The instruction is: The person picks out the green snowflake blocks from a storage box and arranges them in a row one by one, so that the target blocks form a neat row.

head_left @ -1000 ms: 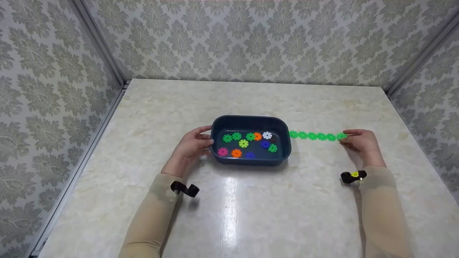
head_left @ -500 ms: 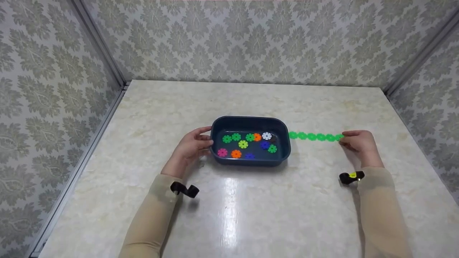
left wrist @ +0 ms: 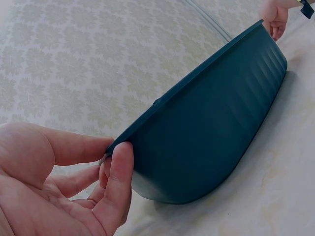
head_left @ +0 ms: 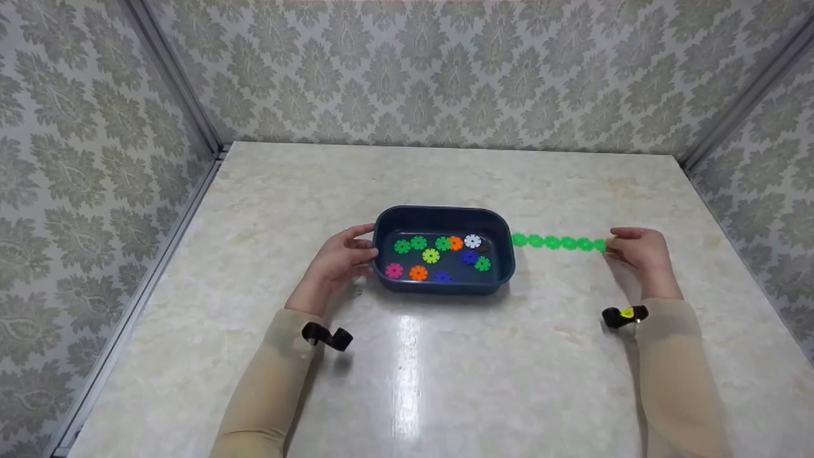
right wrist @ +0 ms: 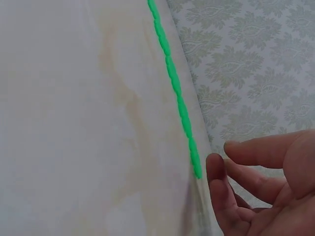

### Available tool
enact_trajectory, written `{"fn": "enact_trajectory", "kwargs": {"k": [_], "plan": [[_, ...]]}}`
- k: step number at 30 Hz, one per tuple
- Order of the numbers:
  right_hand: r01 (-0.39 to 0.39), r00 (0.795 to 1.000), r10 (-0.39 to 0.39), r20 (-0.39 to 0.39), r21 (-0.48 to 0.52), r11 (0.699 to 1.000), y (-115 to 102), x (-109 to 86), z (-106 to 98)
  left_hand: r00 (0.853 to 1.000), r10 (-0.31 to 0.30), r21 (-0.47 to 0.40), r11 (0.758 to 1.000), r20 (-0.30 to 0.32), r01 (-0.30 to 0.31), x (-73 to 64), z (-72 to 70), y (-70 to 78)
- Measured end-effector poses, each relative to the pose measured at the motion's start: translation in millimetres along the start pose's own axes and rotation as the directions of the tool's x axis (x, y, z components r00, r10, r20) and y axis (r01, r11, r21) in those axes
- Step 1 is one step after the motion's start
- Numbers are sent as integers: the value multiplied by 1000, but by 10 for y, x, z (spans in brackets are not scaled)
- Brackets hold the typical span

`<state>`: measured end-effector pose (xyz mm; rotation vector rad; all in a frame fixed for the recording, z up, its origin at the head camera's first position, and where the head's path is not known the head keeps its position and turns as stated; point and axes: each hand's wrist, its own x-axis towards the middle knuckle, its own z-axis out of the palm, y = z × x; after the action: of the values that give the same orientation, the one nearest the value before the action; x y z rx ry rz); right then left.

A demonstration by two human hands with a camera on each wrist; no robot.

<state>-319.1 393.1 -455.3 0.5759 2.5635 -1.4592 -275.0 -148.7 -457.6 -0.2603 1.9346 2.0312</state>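
Note:
A dark blue plastic bin point(head_left: 445, 286) stands on the table. My left hand point(head_left: 336, 262) touches its left end from outside; in the left wrist view the fingertips point(left wrist: 120, 160) rest at the rim and outer wall. To the bin's right, a chain of green notched discs point(head_left: 553, 242) lies in a straight row on the table, its left end at the bin's side. My right hand point(head_left: 641, 254) is beside the chain's right end. In the right wrist view its thumb and fingers are parted, and the end of the chain point(right wrist: 196, 164) lies outside them.
Inside the bin are several loose notched discs, among them a pink disc point(head_left: 393, 271), a yellow disc point(head_left: 431, 256) and a white disc point(head_left: 472, 241). The pale marbled table point(head_left: 509, 375) meets patterned wall panels point(head_left: 407, 76) at the back and sides.
My right hand pinched the chain's right end earlier, shifting it slightly left, and has now let go, its fingers parted. The left hand and the bin have stayed almost still.

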Motion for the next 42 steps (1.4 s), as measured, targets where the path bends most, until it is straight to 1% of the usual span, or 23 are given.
{"fn": "enact_trajectory", "kwargs": {"k": [3,7,10,13,16,21,24,28,31,33,36,38,40,42], "plan": [[46,999,-46,15,3,999,-80,-53,12,1000,-2,-10,1000,1,2,0,-6,-7],[111,991,-113,65,28,993,-231,-136,62,1000,1,-16,1000,2,-1,3,-4,-11],[160,981,-165,102,58,985,-360,-200,132,1000,2,-14,1000,3,-2,5,3,-9],[210,966,-219,140,74,975,-493,-274,222,1000,2,-17,1000,7,-2,9,3,-8],[258,946,-268,180,78,963,-627,-359,336,1000,6,-18,1000,11,-6,4,4,-2],[321,911,-323,255,54,946,-817,-496,588,1000,18,-25,1000,12,-18,0,8,-4],[371,884,-366,290,41,928,-914,-592,754,1000,18,-28,999,12,-18,0,8,-9],[428,843,-418,338,47,903,-1040,-725,984,1000,22,-28,999,15,-22,-4,7,-15],[448,821,-423,383,29,894,-1118,-803,1167,1000,24,-27,999,15,-23,-6,3,-17],[449,814,-408,414,-3,893,-1155,-839,1287,1000,23,-29,999,16,-22,-1,0,-22],[448,815,-367,447,-86,890,-1199,-884,1453,1000,19,-32,999,14,-19,2,-3,-21],[451,820,-338,462,-160,878,-1222,-908,1549,1000,19,-32,999,13,-18,2,-2,-21],[462,823,-317,470,-232,856,-1239,-928,1629,1000,17,-28,999,10,-17,-1,-1,-16],[477,826,-303,475,-303,825,-1252,-946,1694,1000,18,-25,1000,11,-17,-3,0,-13]]}}
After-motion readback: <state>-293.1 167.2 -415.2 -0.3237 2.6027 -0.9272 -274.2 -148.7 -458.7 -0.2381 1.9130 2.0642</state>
